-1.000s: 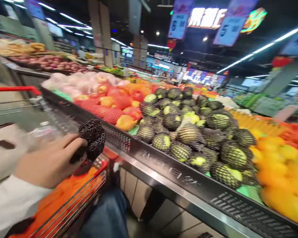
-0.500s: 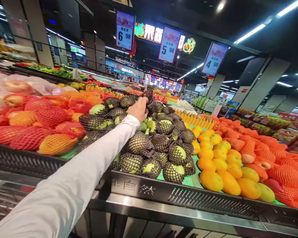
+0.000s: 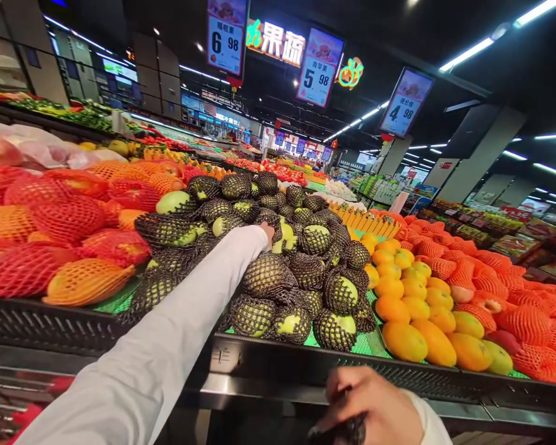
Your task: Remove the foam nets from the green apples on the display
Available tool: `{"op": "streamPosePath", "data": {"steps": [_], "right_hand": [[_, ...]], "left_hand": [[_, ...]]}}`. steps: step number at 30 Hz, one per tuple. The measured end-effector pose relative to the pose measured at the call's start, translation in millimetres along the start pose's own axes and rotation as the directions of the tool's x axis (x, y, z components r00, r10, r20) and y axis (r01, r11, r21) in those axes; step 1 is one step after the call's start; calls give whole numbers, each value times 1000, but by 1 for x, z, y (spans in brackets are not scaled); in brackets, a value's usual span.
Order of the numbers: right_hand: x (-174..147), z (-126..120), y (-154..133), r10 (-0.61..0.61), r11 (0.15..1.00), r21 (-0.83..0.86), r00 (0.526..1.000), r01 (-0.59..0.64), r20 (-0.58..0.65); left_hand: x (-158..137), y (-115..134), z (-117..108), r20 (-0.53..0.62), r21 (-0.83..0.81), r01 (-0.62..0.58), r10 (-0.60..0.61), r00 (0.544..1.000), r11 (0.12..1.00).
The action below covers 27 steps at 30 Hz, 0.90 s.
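Green apples in black foam nets (image 3: 269, 275) lie heaped in the middle of the fruit stand. My left hand (image 3: 268, 234) reaches into the upper part of the heap, beside bare green fruit (image 3: 287, 235). The white sleeve hides most of that hand, so its fingers and anything in them do not show. Low in front of the stand's edge is my right hand (image 3: 368, 402), blurred, its fingers curled round something dark (image 3: 352, 429). That dark thing is cut off by the bottom of the picture, and I cannot make out its kind.
Yellow mangoes (image 3: 405, 340) and fruit in orange-red nets (image 3: 532, 315) lie to the right. Red- and orange-netted fruit (image 3: 74, 216) fills the left side. A black slotted rim (image 3: 445, 380) runs along the front. Price signs (image 3: 319, 68) hang overhead.
My left hand has come down from above the heap, where it held something in black netting, and is now among the apples. My right hand has come into view at the bottom.
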State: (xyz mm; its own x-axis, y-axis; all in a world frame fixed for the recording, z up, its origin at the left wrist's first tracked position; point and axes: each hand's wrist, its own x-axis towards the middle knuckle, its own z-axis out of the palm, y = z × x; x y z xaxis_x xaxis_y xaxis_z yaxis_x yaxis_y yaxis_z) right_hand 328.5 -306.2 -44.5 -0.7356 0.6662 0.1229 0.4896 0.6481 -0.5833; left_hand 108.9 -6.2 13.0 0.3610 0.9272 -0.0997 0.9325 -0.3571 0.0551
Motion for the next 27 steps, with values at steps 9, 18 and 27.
{"op": "streamPosePath", "data": {"steps": [9, 18, 27], "right_hand": [[192, -161, 31, -180, 848, -317, 331, -425, -926], [202, -141, 94, -28, 844, -219, 369, -490, -929], [176, -151, 105, 52, 943, 100, -155, -316, -987]], "left_hand": [[-12, -4, -9, -69, -54, 50, -54, 996, 997], [-9, -12, -11, -170, -94, 72, -88, 982, 993], [-24, 8, -22, -568, -128, 1, -74, 820, 992]]}}
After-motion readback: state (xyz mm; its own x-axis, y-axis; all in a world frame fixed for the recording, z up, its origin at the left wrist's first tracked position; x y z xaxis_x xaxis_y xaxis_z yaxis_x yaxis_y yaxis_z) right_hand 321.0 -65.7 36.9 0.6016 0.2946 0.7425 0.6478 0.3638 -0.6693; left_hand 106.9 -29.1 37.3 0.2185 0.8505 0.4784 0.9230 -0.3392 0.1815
